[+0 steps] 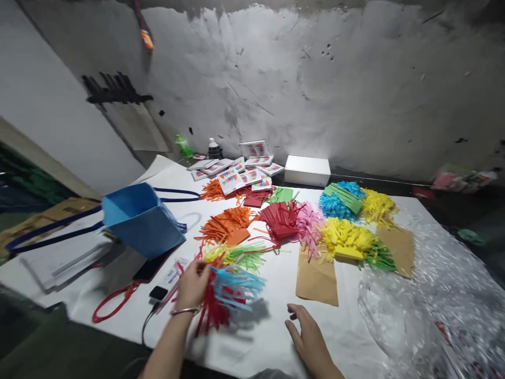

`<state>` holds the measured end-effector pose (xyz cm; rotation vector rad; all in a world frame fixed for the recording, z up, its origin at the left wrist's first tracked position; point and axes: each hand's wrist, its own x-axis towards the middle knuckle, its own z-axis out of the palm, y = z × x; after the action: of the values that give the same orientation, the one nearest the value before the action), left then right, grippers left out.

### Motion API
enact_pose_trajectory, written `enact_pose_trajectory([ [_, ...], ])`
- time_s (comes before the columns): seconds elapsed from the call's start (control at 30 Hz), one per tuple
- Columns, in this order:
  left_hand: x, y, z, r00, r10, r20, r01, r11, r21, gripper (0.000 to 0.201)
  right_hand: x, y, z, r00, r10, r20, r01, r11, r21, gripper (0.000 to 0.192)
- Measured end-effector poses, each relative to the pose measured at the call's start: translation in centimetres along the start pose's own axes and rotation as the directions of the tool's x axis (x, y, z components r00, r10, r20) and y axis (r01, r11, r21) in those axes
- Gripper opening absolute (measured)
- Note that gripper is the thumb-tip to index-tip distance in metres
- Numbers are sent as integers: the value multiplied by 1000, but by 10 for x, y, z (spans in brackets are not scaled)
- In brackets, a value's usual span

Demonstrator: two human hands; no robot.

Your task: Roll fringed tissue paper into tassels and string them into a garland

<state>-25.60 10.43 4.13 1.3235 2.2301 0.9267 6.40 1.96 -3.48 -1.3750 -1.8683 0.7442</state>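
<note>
A bunch of fringed paper strips (229, 297), light blue on top with red beneath and some pink trailing to the left, is held just above the near part of the white table (268, 337). The left hand (193, 284) holds it with fingers curled around the gathered end; a thin bangle (184, 311) circles that wrist. The bunch is blurred, so the exact grip cannot be told finely. The right hand (310, 337) is apart from the bunch, to its right, palm down low over the table, fingers spread and loosely extended, holding nothing.

Just beyond the left hand lies a yellow-green fringed pile (236, 255). Farther back are orange fringes (226, 223), a red fringed pile (280, 218), pink fringes (310, 223), yellow fringes (347, 237) and a blue and green cluster (339, 200). A brown paper envelope (317, 279) lies flat between the right hand and the yellow fringes.

To the left stands a blue bag (140, 218) with dark blue handles, and near it a dark phone (152, 268) and a red cord loop (114, 302). Small printed packets (240, 171) and a white box (306, 170) sit by the wall. Crumpled clear plastic (426, 310) covers the right end of the table.
</note>
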Motion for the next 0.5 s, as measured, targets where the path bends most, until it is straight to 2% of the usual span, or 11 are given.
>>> enact_pose_trajectory([
  [0.07, 25, -8, -7, 981, 53, -188, -22, 986, 162, 48, -14, 11, -4, 999, 34, -10, -34, 999, 12, 24],
  [0.1, 30, -8, -1, 965, 91, -245, -41, 979, 201, 55, -21, 17, -5, 998, 53, -16, -53, 999, 8, 23],
  [0.13, 30, -6, 10, 956, 137, -260, -81, 973, 214, 59, -29, 22, -6, 997, 74, -18, -74, 997, 0, 22],
  [0.17, 24, -2, 27, 953, 193, -231, -147, 968, 203, 60, -36, 27, -7, 995, 96, -15, -96, 995, -9, 20],
  [0.2, 13, 5, 48, 953, 258, -160, -232, 959, 163, 58, -43, 32, -8, 993, 116, -11, -116, 993, -18, 19],
  [0.23, -2, 12, 73, 943, 330, -45, -325, 941, 96, 54, -49, 37, -11, 991, 133, -10, -134, 991, -23, 19],
  [0.3, -38, 28, 124, 877, 426, 223, -413, 905, -104, 48, -56, 47, -18, 986, 161, -33, -161, 987, -22, 17],
  [0.37, -72, 42, 171, 769, 468, 434, -392, 883, -259, 42, -59, 60, -31, 978, 179, -107, -181, 983, -11, 19],
  [0.43, -94, 53, 209, 700, 471, 537, -330, 880, -341, 37, -59, 78, -48, 954, 205, -218, -210, 978, 3, 29],
  [0.47, -99, 58, 225, 685, 469, 557, -301, 879, -369, 36, -59, 88, -57, 935, 229, -272, -233, 972, 17, 36],
  [0.5, -99, 64, 239, 691, 463, 555, -277, 879, -388, 35, -59, 99, -67, 911, 262, -318, -263, 964, 42, 43],
])
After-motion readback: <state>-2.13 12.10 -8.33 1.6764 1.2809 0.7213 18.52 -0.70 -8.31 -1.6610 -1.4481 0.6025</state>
